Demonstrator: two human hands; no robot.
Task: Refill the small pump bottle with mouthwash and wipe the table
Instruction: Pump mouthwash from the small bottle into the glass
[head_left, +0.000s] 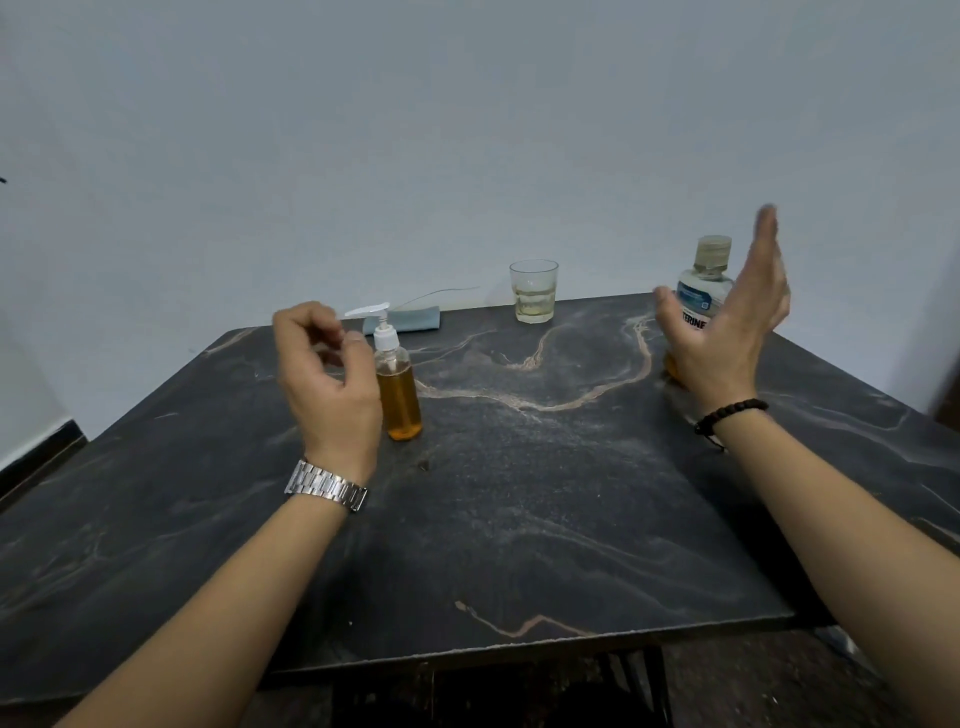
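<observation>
A small pump bottle (398, 395) with a white pump head and amber liquid stands upright on the dark marble table (519, 493), left of centre. My left hand (327, 374) hovers just left of it, fingers curled and apart, holding nothing. A larger mouthwash bottle (702, 291) with a capped top stands at the back right. My right hand (727, 338) is raised in front of it, fingers spread, partly hiding its lower half and not gripping it. A folded blue-grey cloth (410, 319) lies at the back edge behind the pump bottle.
A clear glass (534, 291) with a little pale liquid stands at the table's back edge, centre. A plain wall rises right behind the table. A thin wire runs along the back near the cloth. Dark floor shows beyond the near edge.
</observation>
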